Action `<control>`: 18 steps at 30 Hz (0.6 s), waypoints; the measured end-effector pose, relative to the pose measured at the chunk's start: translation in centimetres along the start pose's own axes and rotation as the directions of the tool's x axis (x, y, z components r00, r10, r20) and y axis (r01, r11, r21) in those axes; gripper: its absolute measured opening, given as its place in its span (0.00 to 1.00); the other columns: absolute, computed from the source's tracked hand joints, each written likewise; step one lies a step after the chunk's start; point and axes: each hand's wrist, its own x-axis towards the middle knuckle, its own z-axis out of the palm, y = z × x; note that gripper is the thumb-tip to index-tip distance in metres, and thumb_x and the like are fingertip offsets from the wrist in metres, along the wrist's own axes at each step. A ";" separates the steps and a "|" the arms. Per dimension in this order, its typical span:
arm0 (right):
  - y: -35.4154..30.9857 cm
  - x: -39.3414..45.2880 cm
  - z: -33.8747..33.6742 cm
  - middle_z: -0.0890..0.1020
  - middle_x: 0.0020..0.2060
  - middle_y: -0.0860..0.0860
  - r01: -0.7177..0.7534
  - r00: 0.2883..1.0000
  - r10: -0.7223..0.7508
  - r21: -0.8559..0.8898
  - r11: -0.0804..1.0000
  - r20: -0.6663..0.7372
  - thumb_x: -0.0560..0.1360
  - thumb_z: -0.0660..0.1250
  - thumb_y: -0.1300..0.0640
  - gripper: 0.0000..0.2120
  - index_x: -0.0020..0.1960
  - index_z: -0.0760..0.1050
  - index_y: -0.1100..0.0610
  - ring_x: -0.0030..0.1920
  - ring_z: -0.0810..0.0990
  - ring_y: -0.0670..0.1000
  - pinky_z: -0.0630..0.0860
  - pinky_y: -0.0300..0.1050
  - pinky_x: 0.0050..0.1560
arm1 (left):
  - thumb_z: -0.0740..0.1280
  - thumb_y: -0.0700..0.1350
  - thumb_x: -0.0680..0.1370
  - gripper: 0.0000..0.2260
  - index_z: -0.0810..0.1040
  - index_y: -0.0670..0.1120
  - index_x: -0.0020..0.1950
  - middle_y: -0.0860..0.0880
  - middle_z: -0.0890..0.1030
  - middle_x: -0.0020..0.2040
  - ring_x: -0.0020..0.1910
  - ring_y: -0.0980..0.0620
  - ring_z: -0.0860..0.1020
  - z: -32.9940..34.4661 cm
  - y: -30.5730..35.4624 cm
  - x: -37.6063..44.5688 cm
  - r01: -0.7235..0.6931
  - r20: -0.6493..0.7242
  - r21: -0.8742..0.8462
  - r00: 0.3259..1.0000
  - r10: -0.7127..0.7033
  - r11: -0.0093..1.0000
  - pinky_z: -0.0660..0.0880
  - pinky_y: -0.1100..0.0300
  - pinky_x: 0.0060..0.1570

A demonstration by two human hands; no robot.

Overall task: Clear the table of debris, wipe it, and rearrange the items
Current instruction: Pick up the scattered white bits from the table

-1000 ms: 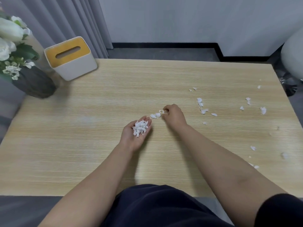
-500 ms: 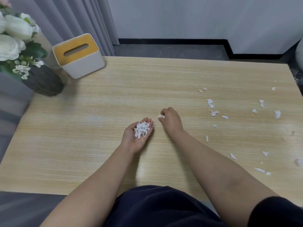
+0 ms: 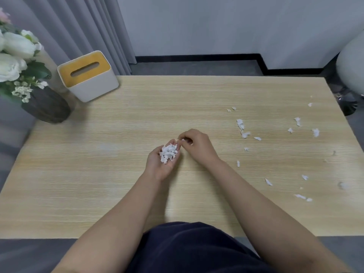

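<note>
The right hand (image 3: 197, 145) had moved from the table (image 3: 98, 184) over to the cupped left hand (image 3: 163, 162), its fingertips pinched on a small scrap above the pile of paper scraps (image 3: 168, 153) held in that open palm. So one more piece was joining the pile. Many scraps (image 3: 243, 128) remained on the right side, so clearing looked unfinished. No writing was readable, also not on the tissue box (image 3: 88, 77).

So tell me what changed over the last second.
The right hand pinched up the scraps beside it and carried them left to the pile of paper scraps in the cupped left hand. The scattered scraps on the table's right side, tissue box and flower vase stayed put.
</note>
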 end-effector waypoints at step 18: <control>-0.9 -6.8 -1.6 0.82 0.42 0.57 0.375 0.926 -0.335 -0.312 0.873 0.176 0.70 0.67 0.58 0.08 0.44 0.83 0.59 0.46 0.78 0.60 0.73 0.51 0.47 | 0.55 0.37 0.76 0.14 0.79 0.35 0.50 0.43 0.82 0.42 0.36 0.50 0.83 0.6 -6.0 -1.2 0.120 0.084 0.024 0.989 -0.121 0.993 0.79 0.67 0.37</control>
